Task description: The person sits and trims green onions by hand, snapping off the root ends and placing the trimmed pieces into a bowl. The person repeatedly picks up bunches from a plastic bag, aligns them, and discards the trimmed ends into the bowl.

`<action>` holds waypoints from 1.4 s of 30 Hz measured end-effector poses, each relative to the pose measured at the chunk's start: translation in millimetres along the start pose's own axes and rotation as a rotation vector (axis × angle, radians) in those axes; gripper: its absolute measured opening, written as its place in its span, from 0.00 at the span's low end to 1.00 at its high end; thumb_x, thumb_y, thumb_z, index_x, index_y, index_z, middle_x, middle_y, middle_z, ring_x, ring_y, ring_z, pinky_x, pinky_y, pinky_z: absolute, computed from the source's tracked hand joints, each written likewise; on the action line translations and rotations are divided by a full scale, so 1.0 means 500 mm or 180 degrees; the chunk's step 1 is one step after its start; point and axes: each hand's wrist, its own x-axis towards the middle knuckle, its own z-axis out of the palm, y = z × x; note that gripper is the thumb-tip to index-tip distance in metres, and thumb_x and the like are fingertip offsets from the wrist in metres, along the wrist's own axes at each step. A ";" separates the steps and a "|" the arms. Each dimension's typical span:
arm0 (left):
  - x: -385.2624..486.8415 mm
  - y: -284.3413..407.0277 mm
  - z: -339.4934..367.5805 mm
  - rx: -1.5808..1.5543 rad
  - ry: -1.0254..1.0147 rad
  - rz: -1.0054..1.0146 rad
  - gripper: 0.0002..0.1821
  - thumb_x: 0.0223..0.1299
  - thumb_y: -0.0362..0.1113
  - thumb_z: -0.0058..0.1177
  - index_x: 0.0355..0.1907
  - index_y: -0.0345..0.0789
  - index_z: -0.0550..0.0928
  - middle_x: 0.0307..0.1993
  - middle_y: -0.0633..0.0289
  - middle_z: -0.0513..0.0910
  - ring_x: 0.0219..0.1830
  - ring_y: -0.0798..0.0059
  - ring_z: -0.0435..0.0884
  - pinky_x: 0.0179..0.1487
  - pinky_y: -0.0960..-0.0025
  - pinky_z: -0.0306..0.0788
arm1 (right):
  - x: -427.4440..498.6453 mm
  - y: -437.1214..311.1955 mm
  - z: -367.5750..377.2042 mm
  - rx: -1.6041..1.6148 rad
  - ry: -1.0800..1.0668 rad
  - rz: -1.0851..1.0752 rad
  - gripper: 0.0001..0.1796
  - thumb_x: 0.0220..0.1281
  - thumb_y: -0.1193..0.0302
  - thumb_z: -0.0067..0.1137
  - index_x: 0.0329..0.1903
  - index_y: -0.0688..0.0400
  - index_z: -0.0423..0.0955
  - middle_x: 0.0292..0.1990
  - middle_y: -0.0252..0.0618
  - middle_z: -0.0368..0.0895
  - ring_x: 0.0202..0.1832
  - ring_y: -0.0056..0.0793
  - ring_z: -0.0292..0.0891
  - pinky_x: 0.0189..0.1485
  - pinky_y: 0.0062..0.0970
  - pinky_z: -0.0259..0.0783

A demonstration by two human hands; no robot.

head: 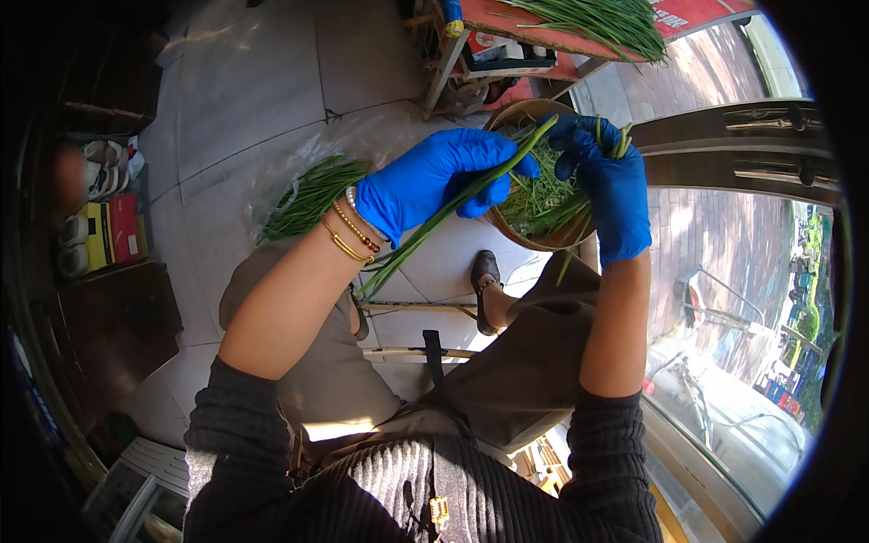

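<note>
My left hand (441, 180), in a blue glove, pinches a long green leafy stalk (492, 175), probably of garlic chives. Its pale end points up toward my other hand, and its leaves trail below my wrist. Bracelets circle that wrist. In my right hand (611, 186), also gloved in blue, several pale green stems (621, 141) stick out past the curled fingers. Both hands are above a round brown bin (514, 233), beside each other. Loose green trimmings (543, 193) fill much of what shows of it; the right hand hides part.
A clear plastic bag (261, 170) with a bundle of green stalks (316, 193) lies on the tiled floor at left. More green stalks (597, 24) rest on a red-topped table (553, 34). Shoes and boxes (112, 231) stand far left; a glass door (719, 407) is at right.
</note>
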 end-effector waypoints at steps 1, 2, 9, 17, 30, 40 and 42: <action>0.003 -0.002 0.001 0.0197 0.0142 0.0141 0.17 0.63 0.41 0.42 0.41 0.29 0.76 0.18 0.67 0.72 0.17 0.84 0.66 0.21 0.82 0.61 | 0.000 0.004 -0.004 -0.0247 0.0028 0.0130 0.08 0.58 0.70 0.55 0.35 0.61 0.76 0.28 0.33 0.79 0.22 0.15 0.68 0.25 0.14 0.61; 0.007 -0.006 0.000 0.0394 0.0282 0.0280 0.16 0.63 0.41 0.44 0.41 0.29 0.76 0.20 0.66 0.74 0.19 0.83 0.69 0.23 0.81 0.63 | -0.001 0.006 -0.009 -0.0494 0.0057 0.0261 0.08 0.57 0.69 0.56 0.35 0.61 0.76 0.27 0.33 0.79 0.22 0.16 0.68 0.25 0.16 0.61; 0.039 -0.038 0.010 0.1225 0.0833 0.0972 0.12 0.59 0.35 0.52 0.41 0.30 0.76 0.28 0.61 0.79 0.27 0.80 0.77 0.32 0.78 0.72 | 0.004 0.068 -0.079 -0.1876 0.0239 0.0353 0.13 0.54 0.68 0.59 0.42 0.57 0.78 0.30 0.30 0.81 0.25 0.16 0.70 0.26 0.18 0.66; 0.070 -0.059 0.034 0.1164 0.0820 0.1061 0.10 0.58 0.33 0.52 0.37 0.28 0.76 0.24 0.61 0.78 0.24 0.81 0.76 0.26 0.78 0.72 | -0.015 0.014 -0.004 0.0070 -0.0066 0.0408 0.13 0.59 0.68 0.54 0.44 0.62 0.75 0.25 0.27 0.72 0.22 0.12 0.59 0.23 0.12 0.54; 0.053 -0.046 0.027 0.1039 0.0912 0.0769 0.10 0.58 0.35 0.51 0.37 0.29 0.76 0.25 0.61 0.78 0.24 0.80 0.77 0.27 0.79 0.73 | -0.013 0.004 0.000 0.0419 -0.0027 0.0625 0.12 0.57 0.63 0.58 0.33 0.59 0.77 0.21 0.28 0.72 0.20 0.13 0.62 0.21 0.12 0.56; 0.045 -0.032 0.011 0.0796 0.0713 0.0578 0.14 0.59 0.42 0.51 0.37 0.32 0.76 0.28 0.60 0.80 0.26 0.79 0.78 0.30 0.79 0.72 | 0.008 0.021 -0.022 0.1376 0.0136 0.0540 0.18 0.61 0.60 0.51 0.46 0.60 0.73 0.19 0.21 0.63 0.17 0.09 0.54 0.18 0.11 0.47; 0.045 -0.031 0.003 0.0874 0.0685 0.0565 0.14 0.59 0.42 0.51 0.37 0.31 0.76 0.29 0.59 0.81 0.27 0.79 0.79 0.31 0.78 0.73 | -0.006 0.005 0.037 0.0583 -0.0357 0.0565 0.22 0.64 0.60 0.45 0.57 0.55 0.66 0.17 0.20 0.55 0.17 0.08 0.47 0.17 0.13 0.42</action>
